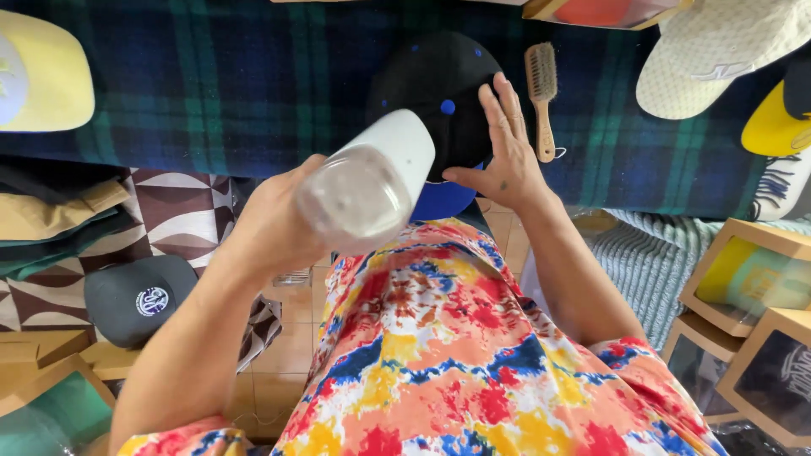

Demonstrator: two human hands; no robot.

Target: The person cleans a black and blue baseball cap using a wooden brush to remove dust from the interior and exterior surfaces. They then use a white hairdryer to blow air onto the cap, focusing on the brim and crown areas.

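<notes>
A table under a dark plaid blanket (pixel 253 84) spans the view beyond both hands. On it, under the right hand (pixel 504 160), lies a black cap (pixel 431 76) with blue dots and a blue brim; the right hand rests flat on the cap's near side, fingers spread. The left hand (pixel 274 224), nearer the body, is wrapped around a white handheld appliance with a clear tank (pixel 372 181), which is raised just left of the right hand and over the cap's edge. A wooden brush (pixel 541 97) lies on the blanket just beyond the right hand's fingertips.
</notes>
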